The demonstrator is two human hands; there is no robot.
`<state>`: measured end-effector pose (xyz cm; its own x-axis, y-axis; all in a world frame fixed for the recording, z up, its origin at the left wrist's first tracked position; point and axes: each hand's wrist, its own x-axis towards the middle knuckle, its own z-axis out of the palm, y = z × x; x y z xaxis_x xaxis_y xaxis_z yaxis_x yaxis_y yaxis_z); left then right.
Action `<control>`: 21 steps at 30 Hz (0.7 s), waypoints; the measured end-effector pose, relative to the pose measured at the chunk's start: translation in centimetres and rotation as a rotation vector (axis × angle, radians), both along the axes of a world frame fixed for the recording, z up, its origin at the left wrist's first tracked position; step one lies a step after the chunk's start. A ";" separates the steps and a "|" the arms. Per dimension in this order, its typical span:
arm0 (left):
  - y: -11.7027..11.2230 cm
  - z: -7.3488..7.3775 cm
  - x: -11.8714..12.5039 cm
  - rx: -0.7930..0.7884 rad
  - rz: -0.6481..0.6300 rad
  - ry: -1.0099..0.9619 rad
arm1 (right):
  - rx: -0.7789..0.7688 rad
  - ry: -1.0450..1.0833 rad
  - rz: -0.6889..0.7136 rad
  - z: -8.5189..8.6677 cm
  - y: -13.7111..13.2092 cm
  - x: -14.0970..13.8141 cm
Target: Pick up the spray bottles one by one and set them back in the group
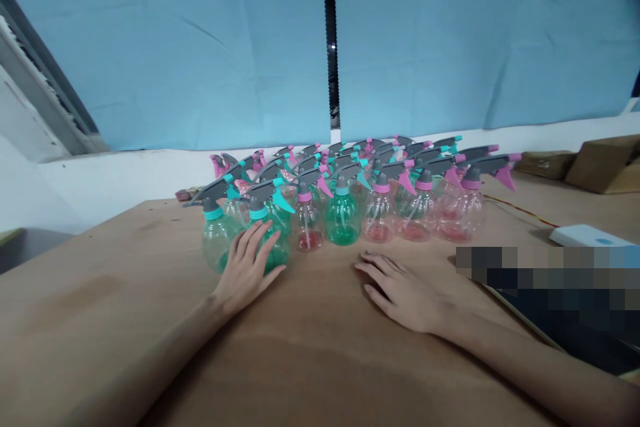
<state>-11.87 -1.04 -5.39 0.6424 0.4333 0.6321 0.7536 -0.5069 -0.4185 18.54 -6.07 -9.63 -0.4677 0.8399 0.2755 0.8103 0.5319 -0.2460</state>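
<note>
Several spray bottles stand upright in rows on the wooden table, green ones with teal collars and clear pink ones with pink collars, all with grey heads. My left hand (251, 265) lies with stretched fingers against the front of a green spray bottle (278, 250); the fingers are not wrapped round it. Left of that stands another green spray bottle (216, 240), partly hidden by my hand. My right hand (400, 293) rests on the table, fingers spread, holding nothing. Ahead of it are a green spray bottle (343, 219) and a pink spray bottle (379, 219).
The wooden table (310, 360) extends to a white wall with blue curtains (200, 47) behind the bottles. At right are a white device (590, 236) with a thin cable, and cardboard boxes (607, 163). A blurred-out patch covers a dark area at the right edge.
</note>
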 end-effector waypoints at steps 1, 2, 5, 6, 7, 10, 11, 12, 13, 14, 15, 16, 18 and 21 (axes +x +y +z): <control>0.3 0.0 0.0 0.001 -0.001 -0.004 | -0.002 -0.001 0.000 0.0 0.0 0.0; 0.5 -0.1 0.1 0.004 0.000 -0.004 | -0.003 -0.003 0.001 0.0 0.0 0.0; 1.3 -0.2 0.3 0.021 0.017 0.009 | -0.002 -0.003 0.006 0.1 0.0 0.0; 1.5 -0.3 0.3 0.025 0.024 0.012 | 0.000 0.001 0.005 0.1 0.0 0.0; 1.8 -0.3 0.3 0.026 0.029 0.016 | 0.001 0.004 0.004 0.1 0.0 0.0; 2.6 -0.4 0.2 0.024 0.036 0.024 | 0.001 0.004 0.001 0.1 0.0 0.0; 2.8 -0.4 0.1 0.024 0.039 0.027 | 0.002 0.003 0.000 0.1 0.0 0.0; 3.1 -0.4 0.0 0.026 0.043 0.029 | 0.003 0.004 0.000 0.0 0.0 0.0; 3.3 -0.5 0.0 0.028 0.047 0.032 | 0.006 0.006 0.000 0.0 0.0 0.0; 3.5 -0.5 -0.1 0.029 0.052 0.034 | 0.009 0.009 0.001 0.0 0.0 0.1; 3.7 -0.5 -0.1 0.029 0.056 0.037 | 0.011 0.011 0.002 -0.1 0.0 0.1; 3.9 -0.4 -0.1 0.028 0.060 0.040 | 0.012 0.010 0.003 -0.1 0.1 0.1; 4.2 -0.4 -0.1 0.023 0.069 0.048 | 0.013 0.009 0.004 -0.2 0.1 0.1; 4.5 -0.3 0.0 0.017 0.080 0.059 | 0.018 0.012 -0.001 -0.2 0.1 0.1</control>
<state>-11.84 3.50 -5.67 0.6423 0.4743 0.6021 0.7654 -0.4384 -0.4712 18.61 -5.96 -9.84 -0.4634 0.8353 0.2959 0.8078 0.5355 -0.2465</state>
